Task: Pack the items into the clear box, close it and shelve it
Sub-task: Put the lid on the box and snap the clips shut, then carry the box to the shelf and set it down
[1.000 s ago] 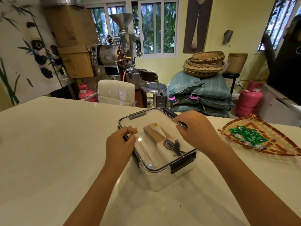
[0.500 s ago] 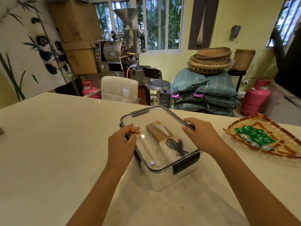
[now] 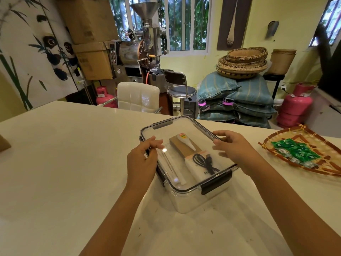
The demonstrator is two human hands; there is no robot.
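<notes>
I see the clear box (image 3: 186,163), lidded, on the bench (image 3: 55,163), long axis running near-right to far-left. My left hand (image 3: 141,161) and right hand (image 3: 233,148) grip its opposite long sides, equally near.

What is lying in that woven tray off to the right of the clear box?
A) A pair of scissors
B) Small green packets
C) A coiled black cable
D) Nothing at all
B: the woven tray on the table holds a heap of small green packets, while the black cable lies inside the clear box under its lid.
</notes>
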